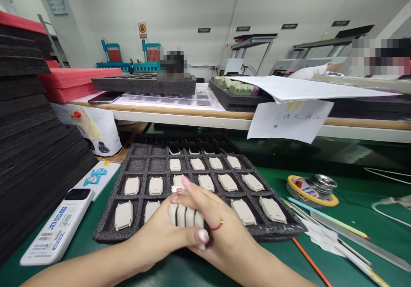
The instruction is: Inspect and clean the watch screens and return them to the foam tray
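In front of me, several beige watch cases [186,217] are stacked face to face, with dark gaps between them. My left hand [163,231] is wrapped round the stack, its thumb lying across the near end. From the other side my right hand [213,212], with a thin red cord at the wrist, closes over the same stack; some of its fingers are hidden. Below and beyond both hands is a black foam tray [205,197] with square pockets. Single beige watch cases [156,185] sit in many of them, and darker pieces lie in the far rows.
A white power bank [59,223] lies left, beside tall stacked black foam trays [22,120]. Right are a tape roll [313,190], a blue pencil [327,216], a steel ruler [369,242] and an orange stick [311,261]. A shelf [192,113] crosses behind; people sit beyond.
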Motion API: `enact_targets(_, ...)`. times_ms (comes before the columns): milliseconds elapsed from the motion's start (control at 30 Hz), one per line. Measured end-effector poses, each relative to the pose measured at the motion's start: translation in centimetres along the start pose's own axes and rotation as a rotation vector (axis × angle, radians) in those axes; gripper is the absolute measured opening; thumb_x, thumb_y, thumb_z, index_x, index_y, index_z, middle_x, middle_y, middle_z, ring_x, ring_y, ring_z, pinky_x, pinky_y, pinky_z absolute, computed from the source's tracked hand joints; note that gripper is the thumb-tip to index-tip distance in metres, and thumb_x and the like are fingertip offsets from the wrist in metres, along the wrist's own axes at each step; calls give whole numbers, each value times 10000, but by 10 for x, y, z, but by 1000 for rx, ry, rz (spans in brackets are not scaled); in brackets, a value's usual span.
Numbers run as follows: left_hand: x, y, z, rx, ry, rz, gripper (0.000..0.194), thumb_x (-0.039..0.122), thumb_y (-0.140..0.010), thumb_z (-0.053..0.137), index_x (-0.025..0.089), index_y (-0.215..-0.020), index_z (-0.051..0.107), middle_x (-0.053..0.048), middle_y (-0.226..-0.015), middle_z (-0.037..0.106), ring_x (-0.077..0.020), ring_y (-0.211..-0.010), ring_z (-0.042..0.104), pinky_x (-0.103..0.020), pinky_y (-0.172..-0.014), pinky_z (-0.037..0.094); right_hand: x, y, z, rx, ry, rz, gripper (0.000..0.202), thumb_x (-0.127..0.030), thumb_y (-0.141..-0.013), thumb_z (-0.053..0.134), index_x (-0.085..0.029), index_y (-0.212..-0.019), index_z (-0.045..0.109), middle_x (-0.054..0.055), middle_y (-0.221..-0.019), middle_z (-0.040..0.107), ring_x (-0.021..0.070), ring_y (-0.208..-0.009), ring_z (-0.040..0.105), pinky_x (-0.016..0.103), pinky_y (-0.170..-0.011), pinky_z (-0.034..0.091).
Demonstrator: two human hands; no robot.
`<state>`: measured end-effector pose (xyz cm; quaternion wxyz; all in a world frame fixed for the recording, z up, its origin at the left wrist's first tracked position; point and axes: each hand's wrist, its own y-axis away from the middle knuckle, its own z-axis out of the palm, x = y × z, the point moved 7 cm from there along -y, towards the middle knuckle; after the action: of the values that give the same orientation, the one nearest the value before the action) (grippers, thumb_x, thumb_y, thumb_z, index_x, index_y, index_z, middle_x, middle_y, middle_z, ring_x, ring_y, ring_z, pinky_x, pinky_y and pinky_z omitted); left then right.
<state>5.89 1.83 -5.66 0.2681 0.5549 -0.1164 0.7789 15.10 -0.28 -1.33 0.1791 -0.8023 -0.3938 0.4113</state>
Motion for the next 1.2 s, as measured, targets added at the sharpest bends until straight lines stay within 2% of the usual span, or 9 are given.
enact_targets(100, -6, -2, -7, 62, 115, -61, 492, 383, -721, 853, 171, -1107, 633, -59, -954, 707, -185, -883, 674, -271, -767, 533, 4, -2, -2, -55, -6, 80, 917, -112, -848, 685, -287, -1568, 145, 88, -1351, 611, 240, -1269, 569, 464, -1112, 450)
enact_targets(167, -9, -2, -9, 59, 213, -109, 425, 402, -759, 820, 158, -1071, 668, -73, -932, 723, -192, -832, 698, -277, -741, 548, 9, -3, -13, -34, -105, 157, 820, -136, -792, 762, -270, -1479, 335, 82, -1320, 617, 226, -1221, 597, 381, -1021, 530)
enact_targets(300, -13, -4, -10, 21, 368, -167, 373, 391, -731, 843, 133, -970, 718, -96, -904, 750, -210, -818, 724, -276, -729, 572, 13, -7, -31, -20, -285, 238, 251, -160, -757, 810, -219, -924, 632, 49, -1207, 669, 166, -944, 696, 246, -723, 597)
enact_targets(400, -17, -6, -10, -4, 419, -198, 360, 376, -728, 849, 122, -954, 733, -98, -891, 757, -191, -806, 723, -274, -754, 580, 14, -11, -36, -5, -324, 218, 196, -138, -727, 833, -192, -742, 646, 43, -1141, 707, 153, -878, 708, 271, -779, 588)
enact_targets(533, -18, -7, -10, -16, 464, -202, 335, 343, -762, 826, 155, -1018, 721, -72, -901, 756, -167, -795, 721, -242, -693, 580, 16, -13, -39, 83, -313, 186, 98, -170, -778, 795, -202, -746, 707, 57, -1068, 747, 197, -966, 720, 341, -898, 575)
enact_targets(733, -15, -8, -5, -147, 501, -132, 389, 396, -766, 811, 162, -1059, 709, -110, -985, 761, -226, -876, 750, -155, -528, 513, 15, 4, -66, 517, -261, 199, 138, -215, -910, 664, -221, -772, 674, 50, -795, 737, 196, -807, 735, 316, -721, 631)
enact_targets(800, -14, -8, -4, -177, 523, -109, 398, 406, -770, 806, 162, -1069, 708, -117, -1004, 761, -213, -857, 751, -145, -513, 506, 12, 3, -62, 449, -259, 196, 37, -239, -897, 693, -224, -867, 677, 71, -911, 750, 214, -902, 740, 327, -768, 637)
enact_targets(933, -12, -7, -1, -226, 533, -91, 432, 425, -750, 817, 147, -1058, 698, -109, -987, 754, -217, -855, 744, -154, -520, 521, 1, -5, -39, 175, -106, 79, 540, -339, -753, 841, -247, -1229, 603, 99, -1188, 698, 266, -1156, 655, 388, -970, 574)
enact_targets(1200, -8, -5, 6, -353, 514, -54, 455, 528, -805, 729, 151, -1054, 671, -90, -881, 740, -124, -593, 688, -114, -408, 410, -7, -3, -30, 122, 16, -10, 596, -321, -783, 815, -244, -1308, 543, 102, -1261, 663, 246, -1201, 628, 340, -1024, 547)
